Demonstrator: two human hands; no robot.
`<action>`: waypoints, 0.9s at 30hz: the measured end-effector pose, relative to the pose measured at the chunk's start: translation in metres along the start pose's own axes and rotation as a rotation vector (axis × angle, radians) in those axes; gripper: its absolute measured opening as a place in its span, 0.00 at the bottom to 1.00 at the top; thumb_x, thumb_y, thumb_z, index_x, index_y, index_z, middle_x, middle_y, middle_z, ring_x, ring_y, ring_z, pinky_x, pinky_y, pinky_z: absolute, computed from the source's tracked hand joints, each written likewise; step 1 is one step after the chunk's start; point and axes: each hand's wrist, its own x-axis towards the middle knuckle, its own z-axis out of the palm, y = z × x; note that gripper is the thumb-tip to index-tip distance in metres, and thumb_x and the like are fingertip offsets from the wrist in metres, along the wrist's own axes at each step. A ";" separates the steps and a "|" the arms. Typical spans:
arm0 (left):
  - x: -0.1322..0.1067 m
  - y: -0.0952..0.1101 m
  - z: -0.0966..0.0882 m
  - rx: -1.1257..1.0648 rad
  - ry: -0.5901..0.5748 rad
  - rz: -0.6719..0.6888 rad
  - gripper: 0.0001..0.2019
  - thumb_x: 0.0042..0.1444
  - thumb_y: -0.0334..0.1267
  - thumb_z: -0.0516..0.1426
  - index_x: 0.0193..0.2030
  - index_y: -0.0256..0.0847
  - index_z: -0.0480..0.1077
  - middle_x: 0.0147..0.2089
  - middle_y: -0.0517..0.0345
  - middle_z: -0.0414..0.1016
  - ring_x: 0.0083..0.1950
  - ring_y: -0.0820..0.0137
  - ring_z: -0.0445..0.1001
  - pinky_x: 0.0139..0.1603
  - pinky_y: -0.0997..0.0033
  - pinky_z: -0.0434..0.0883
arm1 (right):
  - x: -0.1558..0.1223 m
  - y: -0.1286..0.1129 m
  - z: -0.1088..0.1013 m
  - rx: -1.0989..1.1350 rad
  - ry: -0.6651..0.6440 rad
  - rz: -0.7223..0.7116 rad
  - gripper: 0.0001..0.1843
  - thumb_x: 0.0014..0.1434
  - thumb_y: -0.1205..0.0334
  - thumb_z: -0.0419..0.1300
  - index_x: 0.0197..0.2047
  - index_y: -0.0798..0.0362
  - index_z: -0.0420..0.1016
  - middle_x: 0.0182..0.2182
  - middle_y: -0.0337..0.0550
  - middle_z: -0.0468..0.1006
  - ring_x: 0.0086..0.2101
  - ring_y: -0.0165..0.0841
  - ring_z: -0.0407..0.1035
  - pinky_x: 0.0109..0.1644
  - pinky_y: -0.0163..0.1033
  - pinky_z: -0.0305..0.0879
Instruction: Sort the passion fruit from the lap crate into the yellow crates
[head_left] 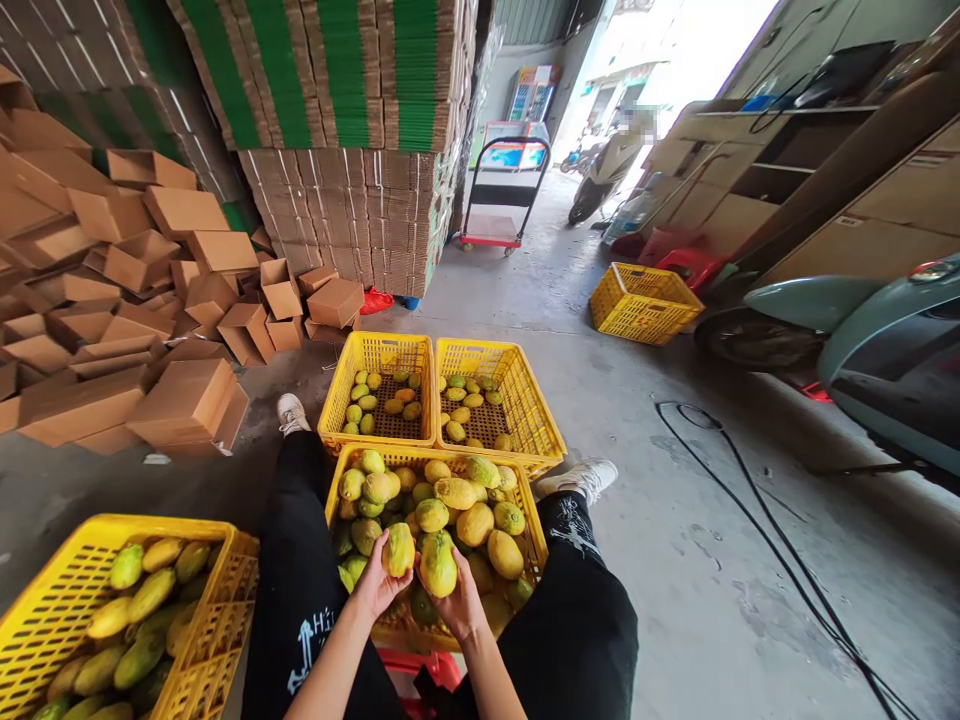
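Note:
My left hand [375, 585] is closed around a small yellow-green papaya [400, 550]. Beside it, my right hand [463, 600] grips a larger papaya [438, 565], yellow with green patches. Both fruits are held close together over a full yellow plastic crate [536, 525] between my legs. More papayas [455, 492], some greener and some yellower, are heaped in that crate. Just beyond it stand two yellow crates, the left one [326, 410] and the right one [551, 425], each with a scattering of fruit on its bottom.
Another fruit-filled yellow crate [244, 560] stands at my left. Loose cardboard boxes [180, 400] are piled left, below tall stacks of flattened cartons [337, 200]. A hand cart [495, 225], a yellow crate [645, 305], a scooter [900, 350] and a black cable [780, 540] lie farther off.

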 end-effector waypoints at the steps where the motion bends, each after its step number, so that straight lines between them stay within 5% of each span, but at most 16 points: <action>1: 0.000 0.000 0.000 0.007 0.002 -0.001 0.21 0.55 0.44 0.57 0.51 0.32 0.66 0.39 0.50 0.77 0.37 0.67 0.76 0.30 0.73 0.73 | 0.001 0.001 -0.001 -0.010 0.019 -0.011 0.14 0.51 0.57 0.63 0.40 0.54 0.76 0.37 0.42 0.82 0.39 0.36 0.76 0.50 0.46 0.70; 6: 0.003 -0.002 -0.004 0.027 0.007 -0.012 0.23 0.54 0.45 0.57 0.52 0.32 0.65 0.38 0.49 0.77 0.36 0.66 0.76 0.31 0.72 0.72 | 0.004 0.003 -0.004 -0.028 0.075 -0.051 0.11 0.52 0.57 0.62 0.38 0.52 0.77 0.36 0.39 0.82 0.38 0.34 0.76 0.49 0.43 0.71; 10: 0.007 -0.004 -0.011 -0.025 -0.051 0.043 0.26 0.55 0.50 0.54 0.56 0.36 0.62 0.41 0.46 0.77 0.43 0.59 0.76 0.42 0.59 0.72 | 0.001 -0.003 -0.001 -0.044 0.047 -0.054 0.13 0.52 0.56 0.61 0.39 0.54 0.77 0.36 0.43 0.82 0.39 0.35 0.75 0.48 0.40 0.70; 17: 0.008 -0.001 -0.009 -0.111 -0.130 0.184 0.24 0.57 0.38 0.54 0.61 0.45 0.57 0.48 0.50 0.75 0.48 0.62 0.74 0.54 0.53 0.67 | -0.005 -0.014 0.004 0.020 -0.064 -0.043 0.16 0.48 0.57 0.62 0.40 0.55 0.75 0.39 0.48 0.81 0.44 0.42 0.73 0.46 0.48 0.71; 22: 0.003 0.002 -0.002 -0.123 0.007 0.172 0.23 0.56 0.41 0.56 0.58 0.41 0.61 0.39 0.53 0.77 0.37 0.65 0.76 0.46 0.58 0.72 | -0.002 -0.011 -0.002 0.104 0.092 -0.053 0.14 0.49 0.53 0.63 0.36 0.53 0.75 0.34 0.43 0.81 0.37 0.37 0.75 0.44 0.44 0.72; 27: 0.000 0.002 0.000 -0.096 0.018 0.095 0.23 0.55 0.41 0.56 0.58 0.38 0.61 0.41 0.49 0.77 0.41 0.62 0.77 0.36 0.68 0.74 | -0.002 -0.010 -0.001 0.125 0.094 -0.019 0.15 0.47 0.54 0.65 0.37 0.52 0.74 0.32 0.40 0.81 0.35 0.34 0.75 0.40 0.40 0.73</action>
